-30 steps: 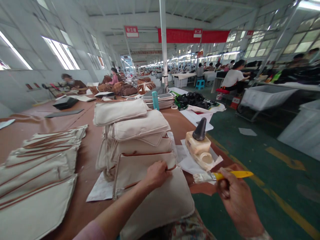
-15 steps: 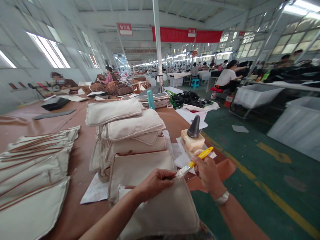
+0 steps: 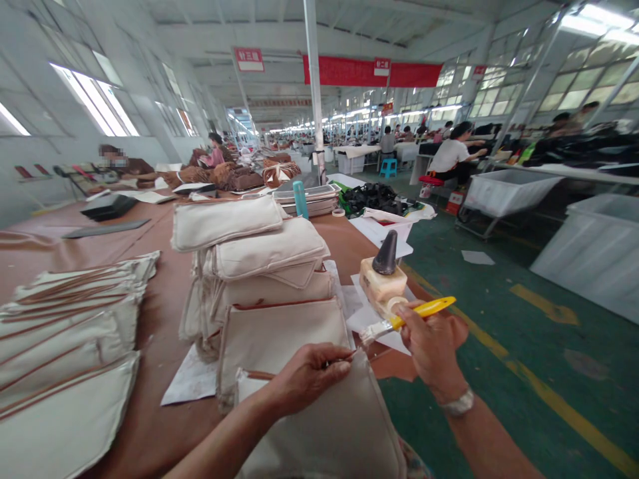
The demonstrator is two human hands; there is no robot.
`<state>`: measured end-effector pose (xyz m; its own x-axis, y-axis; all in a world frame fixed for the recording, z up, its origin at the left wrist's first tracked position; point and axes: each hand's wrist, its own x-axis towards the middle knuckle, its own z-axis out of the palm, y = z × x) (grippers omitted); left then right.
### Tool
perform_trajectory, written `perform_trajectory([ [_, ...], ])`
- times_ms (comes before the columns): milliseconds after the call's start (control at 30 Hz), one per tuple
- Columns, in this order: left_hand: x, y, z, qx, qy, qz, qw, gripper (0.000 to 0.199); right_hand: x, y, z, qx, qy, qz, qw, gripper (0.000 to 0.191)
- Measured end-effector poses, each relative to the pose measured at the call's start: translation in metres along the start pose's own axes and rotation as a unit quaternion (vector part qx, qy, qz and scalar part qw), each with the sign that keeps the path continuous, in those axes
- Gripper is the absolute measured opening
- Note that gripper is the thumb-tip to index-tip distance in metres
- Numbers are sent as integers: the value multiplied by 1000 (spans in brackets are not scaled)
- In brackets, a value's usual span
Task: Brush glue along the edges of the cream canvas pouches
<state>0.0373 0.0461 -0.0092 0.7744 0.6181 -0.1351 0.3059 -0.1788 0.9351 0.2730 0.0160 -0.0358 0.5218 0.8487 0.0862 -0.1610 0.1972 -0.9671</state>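
Observation:
My right hand [image 3: 430, 346] grips a yellow-handled paintbrush [image 3: 422, 310], whose whitish bristles point left, close to the corner of a cream fabric panel [image 3: 329, 426] with stitched edges. Pinching that panel's upper edge is my left hand [image 3: 312, 376], thumb against fingers. The panel lies nearest me, over a second cream panel [image 3: 289, 329] with a brown top trim. Behind them rises a pile of similar cream pieces [image 3: 269, 249]. Beyond the brush stands a pale, stained plastic bottle [image 3: 383, 283] with a black cone [image 3: 386, 253] on top.
More brown-trimmed cream pieces [image 3: 64, 372] overlap in a row on the brown table [image 3: 164, 439] at left. A teal bottle [image 3: 300, 198] and tape roll [image 3: 338, 212] stand behind the pile. Large white bins [image 3: 594, 253] stand at right. Several people work farther off.
My right hand has moved right with the brush, drawing its bristles away from my left fingertips, and the handle lies flatter. My left hand still pinches the panel's edge.

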Motion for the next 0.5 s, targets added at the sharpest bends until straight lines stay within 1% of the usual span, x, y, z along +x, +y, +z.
perform_trajectory([
  [33, -3, 2, 1, 62, 26, 19, 998, 35, 1, -3, -2, 18, 9, 0, 1000, 31],
  [100, -10, 8, 5, 188, 73, 55, 978, 31, 2, -8, -5, 53, 19, 3, 998, 31],
  [167, -17, 13, 9, 288, 99, 94, 948, 27, 0, -12, -3, 76, 15, 13, 997, 31],
  [267, -25, 20, 15, 409, 124, 151, 891, 23, -11, -18, 5, 92, -10, 31, 995, 33],
  [367, -31, 24, 15, 492, 147, 172, 841, 27, -28, -26, 8, 82, -57, 55, 993, 30],
  [433, -34, 25, 13, 518, 160, 176, 822, 30, -38, -35, 2, 56, -97, 59, 992, 28],
  [500, -38, 25, 12, 530, 170, 186, 810, 32, -42, -46, -5, 20, -113, 50, 992, 27],
])
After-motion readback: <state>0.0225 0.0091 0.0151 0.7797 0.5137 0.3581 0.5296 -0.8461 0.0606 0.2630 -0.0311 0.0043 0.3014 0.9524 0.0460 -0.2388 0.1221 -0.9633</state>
